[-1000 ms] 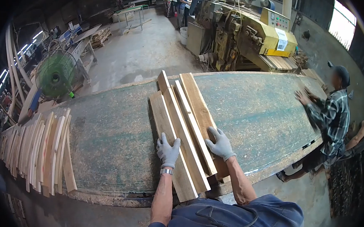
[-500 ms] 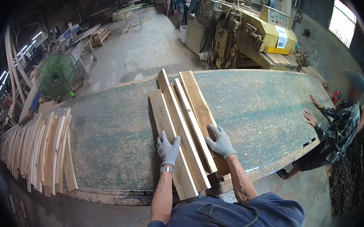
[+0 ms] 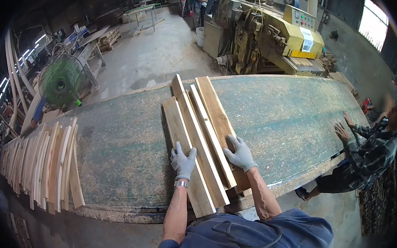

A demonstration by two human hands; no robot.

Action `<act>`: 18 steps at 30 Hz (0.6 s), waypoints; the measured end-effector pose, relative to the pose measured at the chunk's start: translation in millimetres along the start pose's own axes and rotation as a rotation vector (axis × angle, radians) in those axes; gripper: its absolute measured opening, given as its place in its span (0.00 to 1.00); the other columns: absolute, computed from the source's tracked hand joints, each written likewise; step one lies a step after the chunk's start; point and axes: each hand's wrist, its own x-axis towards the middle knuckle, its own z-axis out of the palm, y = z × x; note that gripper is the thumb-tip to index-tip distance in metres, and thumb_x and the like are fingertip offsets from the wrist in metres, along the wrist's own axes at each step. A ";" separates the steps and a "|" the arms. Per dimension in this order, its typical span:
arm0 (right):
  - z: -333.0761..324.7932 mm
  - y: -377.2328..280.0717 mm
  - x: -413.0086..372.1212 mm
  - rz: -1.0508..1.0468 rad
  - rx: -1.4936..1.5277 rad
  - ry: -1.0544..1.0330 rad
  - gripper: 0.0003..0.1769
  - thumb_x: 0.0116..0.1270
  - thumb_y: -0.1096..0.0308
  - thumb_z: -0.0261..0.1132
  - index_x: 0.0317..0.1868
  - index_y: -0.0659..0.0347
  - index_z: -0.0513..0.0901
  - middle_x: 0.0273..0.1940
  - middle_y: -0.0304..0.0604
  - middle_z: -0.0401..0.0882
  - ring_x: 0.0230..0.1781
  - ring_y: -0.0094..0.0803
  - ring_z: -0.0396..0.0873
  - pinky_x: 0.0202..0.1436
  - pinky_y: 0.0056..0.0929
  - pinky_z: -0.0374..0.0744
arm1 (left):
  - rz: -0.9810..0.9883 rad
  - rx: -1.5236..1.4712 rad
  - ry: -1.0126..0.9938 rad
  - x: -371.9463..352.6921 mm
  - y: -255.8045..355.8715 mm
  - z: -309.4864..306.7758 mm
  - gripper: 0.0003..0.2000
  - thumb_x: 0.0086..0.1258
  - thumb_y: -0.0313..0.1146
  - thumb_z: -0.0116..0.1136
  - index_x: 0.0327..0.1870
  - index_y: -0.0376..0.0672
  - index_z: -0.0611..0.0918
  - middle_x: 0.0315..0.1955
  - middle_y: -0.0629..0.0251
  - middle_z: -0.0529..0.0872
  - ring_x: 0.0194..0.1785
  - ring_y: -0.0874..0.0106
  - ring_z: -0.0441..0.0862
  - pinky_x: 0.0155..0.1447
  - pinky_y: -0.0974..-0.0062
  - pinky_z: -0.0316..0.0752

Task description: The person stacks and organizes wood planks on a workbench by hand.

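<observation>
Several pale wooden boards [image 3: 201,133] lie lengthwise side by side in front of me, their ends uneven. My left hand [image 3: 183,162], in a light grey glove, rests on the leftmost board [image 3: 190,163], with its fingers apart near the outer edge. On the other side my right hand [image 3: 240,154], gloved too, touches the broad right-hand board [image 3: 215,106] with spread fingers. A narrow board with a dark knot [image 3: 203,119] lies between the hands. The undersides of the boards are hidden.
The green worktable [image 3: 126,143] is strewn with wood shavings. A row of boards [image 3: 49,166] lies at its left end. A co-worker's hands [image 3: 344,127] are at the right. Beyond stand a yellow machine [image 3: 296,43] and a green fan [image 3: 62,83].
My hands and the boards have hardly moved. At the right, the co-worker has leaned and shifted a little, with both hands still on the table.
</observation>
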 end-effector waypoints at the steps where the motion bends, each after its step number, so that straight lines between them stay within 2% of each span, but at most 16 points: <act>1: 0.1 0.5 -0.1 -0.002 -0.001 0.002 0.32 0.61 0.52 0.67 0.65 0.52 0.75 0.61 0.57 0.73 0.58 0.58 0.75 0.61 0.47 0.76 | -0.002 0.008 0.001 0.1 0.1 0.1 0.44 0.61 0.62 0.59 0.74 0.42 0.63 0.67 0.36 0.65 0.67 0.42 0.67 0.67 0.52 0.66; 18: -1.0 -0.2 -0.4 0.013 0.011 -0.005 0.33 0.60 0.52 0.67 0.65 0.51 0.75 0.61 0.59 0.73 0.59 0.59 0.75 0.62 0.48 0.75 | 0.008 -0.008 -0.008 1.1 -1.4 0.4 0.45 0.61 0.62 0.60 0.74 0.42 0.62 0.67 0.33 0.64 0.68 0.40 0.67 0.68 0.51 0.66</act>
